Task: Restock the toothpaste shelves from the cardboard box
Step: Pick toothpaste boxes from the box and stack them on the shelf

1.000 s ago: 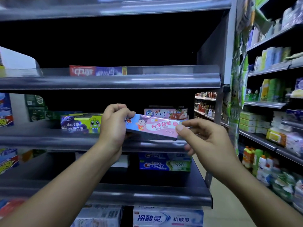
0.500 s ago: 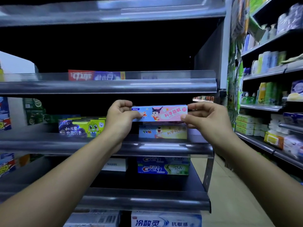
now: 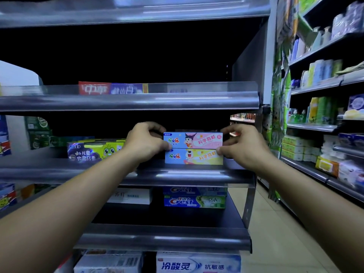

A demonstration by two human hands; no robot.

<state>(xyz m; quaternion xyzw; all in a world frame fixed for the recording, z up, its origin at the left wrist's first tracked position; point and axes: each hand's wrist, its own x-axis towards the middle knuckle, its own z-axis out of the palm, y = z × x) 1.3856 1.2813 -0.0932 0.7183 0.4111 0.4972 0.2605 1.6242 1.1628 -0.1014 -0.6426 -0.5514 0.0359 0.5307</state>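
The left hand (image 3: pixel 146 143) grasps the left end of a pink-and-blue toothpaste box (image 3: pixel 194 140), with the fingers curled over its top edge and the thumb at its lower front corner. The right hand (image 3: pixel 243 146) grasps the right end the same way, its thumb lying at the seam where this box meets the one beneath. The pink-and-blue box lies level, long side to the front, directly on top of a yellow-and-blue toothpaste box (image 3: pixel 194 157) of the same length. That box rests on the middle shelf (image 3: pixel 177 176), toward the shelf's right end. Further left on this shelf, apart from the stack, sits a purple-and-green toothpaste box (image 3: pixel 94 150) with a cartoon frog on it. On the shelf above, a red-and-blue box (image 3: pixel 112 88) lies behind a clear front lip. On the shelf below, two Crest boxes (image 3: pixel 194 201) are stacked right under the held box, with a white box (image 3: pixel 131 196) just to their left. At the bottom edge of the view a white-and-blue box (image 3: pixel 197 263) shows. To the right, across a pale tiled floor (image 3: pixel 275 233), other racks (image 3: pixel 325 125) carry bottles and packets.
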